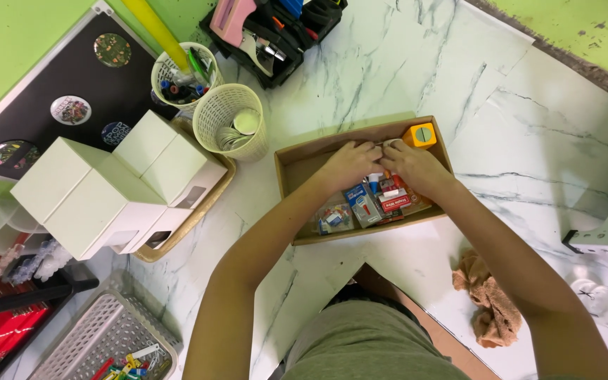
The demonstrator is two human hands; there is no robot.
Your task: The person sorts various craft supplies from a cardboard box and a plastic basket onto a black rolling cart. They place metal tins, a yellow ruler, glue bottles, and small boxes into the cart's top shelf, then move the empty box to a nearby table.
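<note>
Both hands, the left hand [346,164] and right hand [411,166], meet inside the cardboard box [291,167] on the counter [501,119], each grip pinched together on something small and hidden, steadying it above the packets [362,205].

My left hand [347,165] and right hand [412,167] hide whatever the fingertips pinch inside the cardboard box [297,163]; small packets [364,204] beneath partly covered, contents indistinct.

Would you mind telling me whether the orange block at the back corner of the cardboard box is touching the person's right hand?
Cannot tell. In the head view the right hand sits right beside the orange block in the cardboard box, but no plain gap or contact shows.
</note>
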